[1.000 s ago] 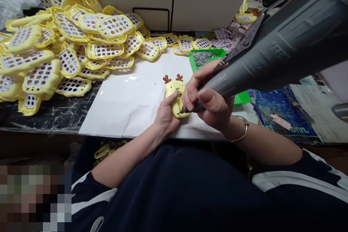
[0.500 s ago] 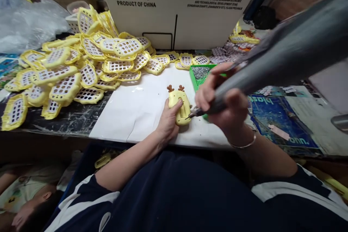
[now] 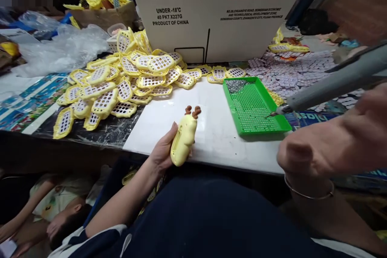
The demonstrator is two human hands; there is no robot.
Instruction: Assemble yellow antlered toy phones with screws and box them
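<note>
White board point(image 3: 211, 137) covers the near middle of the cluttered workbench I am looking down on. My left hand point(image 3: 163, 151) is wrapped around a yellow toy body point(image 3: 183, 140) with brown antlers at its far end, holding it tilted just over the near edge of the board. My right hand point(image 3: 332, 141), very near the camera at the right, is clenched around a grey electric screwdriver point(image 3: 335, 84), whose bit points left and hangs over the near right corner of a green tray point(image 3: 256, 125). That tray sits on the board's right side, with small screws point(image 3: 236, 85) heaped in its far corner. Left of the board lies a heap of yellow perforated shells point(image 3: 121, 84). Behind it stands a cardboard box point(image 3: 211, 12) printed "KEEP FROZEN", "UNDER -18°C", "40 PKT X227G", "PRODUCT OF CHINA", and in red "DONGSHAN YINGJIA FOOD CO., LTD."; the smaller lines under that I cannot read. Far right, pale small parts point(image 3: 290, 72) cover the bench. Another person point(image 3: 60, 213) lies low at the near left.
</note>
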